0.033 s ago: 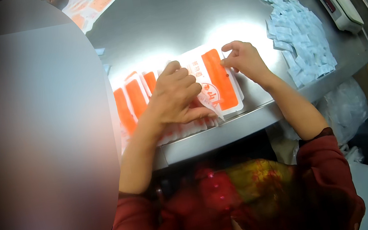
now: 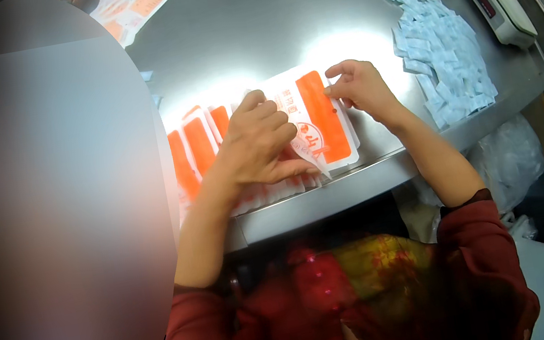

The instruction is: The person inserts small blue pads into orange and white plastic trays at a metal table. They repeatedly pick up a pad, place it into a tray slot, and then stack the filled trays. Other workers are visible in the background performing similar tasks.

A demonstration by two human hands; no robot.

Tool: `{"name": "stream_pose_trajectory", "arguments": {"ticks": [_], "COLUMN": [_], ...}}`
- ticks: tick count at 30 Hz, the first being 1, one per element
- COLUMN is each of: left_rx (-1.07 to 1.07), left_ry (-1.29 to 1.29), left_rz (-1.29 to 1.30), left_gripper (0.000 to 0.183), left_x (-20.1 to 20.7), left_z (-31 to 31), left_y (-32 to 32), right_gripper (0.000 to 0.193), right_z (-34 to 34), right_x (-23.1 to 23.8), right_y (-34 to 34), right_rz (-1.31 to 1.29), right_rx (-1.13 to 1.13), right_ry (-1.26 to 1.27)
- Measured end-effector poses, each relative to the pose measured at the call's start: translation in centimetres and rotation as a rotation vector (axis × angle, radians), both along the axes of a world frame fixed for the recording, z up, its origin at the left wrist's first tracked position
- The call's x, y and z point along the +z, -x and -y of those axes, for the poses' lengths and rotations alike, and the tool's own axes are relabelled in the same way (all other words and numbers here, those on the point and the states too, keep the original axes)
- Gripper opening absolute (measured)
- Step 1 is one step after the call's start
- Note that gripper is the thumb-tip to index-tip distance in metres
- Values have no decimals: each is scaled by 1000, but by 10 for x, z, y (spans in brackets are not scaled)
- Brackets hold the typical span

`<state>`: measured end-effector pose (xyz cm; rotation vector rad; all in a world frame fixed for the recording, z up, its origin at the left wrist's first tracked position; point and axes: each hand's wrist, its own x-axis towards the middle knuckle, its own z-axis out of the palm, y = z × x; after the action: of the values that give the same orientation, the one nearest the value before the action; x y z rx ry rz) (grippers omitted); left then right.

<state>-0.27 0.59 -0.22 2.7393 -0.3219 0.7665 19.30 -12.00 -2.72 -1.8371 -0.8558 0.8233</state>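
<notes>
A white pouch with an orange panel (image 2: 326, 133) lies on top of other pouches at the front of the steel table. My left hand (image 2: 259, 139) is closed on its left side, the fingers curled and the thumb at a lifted flap near the lower corner. At the pouch's right edge is my right hand (image 2: 361, 90), thumb and fingers drawn together on the edge, with one finger raised. Their exact grip is partly hidden. More orange-and-white pouches (image 2: 199, 145) overlap in a row to the left, partly beneath my left forearm.
A heap of pale blue sachets (image 2: 445, 56) lies on the right of the table (image 2: 274, 16), with a white scale (image 2: 500, 6) beyond it. Further pouches (image 2: 141, 5) lie at the back left. Clear plastic bags (image 2: 514, 160) hang below the right edge. A blurred area covers the left side.
</notes>
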Motion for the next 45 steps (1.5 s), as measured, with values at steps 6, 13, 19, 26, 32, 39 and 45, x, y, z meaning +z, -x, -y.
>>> {"name": "stream_pose_trajectory", "arguments": {"ticks": [6, 13, 19, 26, 32, 39, 45], "left_rx": [26, 17, 35, 100, 123, 121, 79], "left_ry": [-15, 11, 7, -17, -38, -20, -5], "left_rz": [-73, -32, -35, -26, -98, -85, 25], "left_gripper": [56, 56, 53, 63, 62, 58, 55], "left_x": [3, 0, 3, 4, 6, 1, -2], "left_z": [-1, 0, 3, 9, 11, 7, 5], "left_y": [3, 0, -3, -8, -8, -7, -10], "right_gripper": [17, 17, 20, 25, 22, 29, 25], "right_z": [1, 4, 3, 0, 0, -1, 3], "right_x": [5, 9, 3, 0, -1, 8, 11], "right_y": [-5, 2, 15, 29, 28, 22, 19], "right_rz": [-303, -273, -232, -108, -250, -362, -349], "right_rx": [262, 340, 260, 267, 369, 481, 531], "right_ry": [179, 117, 62, -17, 7, 79, 36]}}
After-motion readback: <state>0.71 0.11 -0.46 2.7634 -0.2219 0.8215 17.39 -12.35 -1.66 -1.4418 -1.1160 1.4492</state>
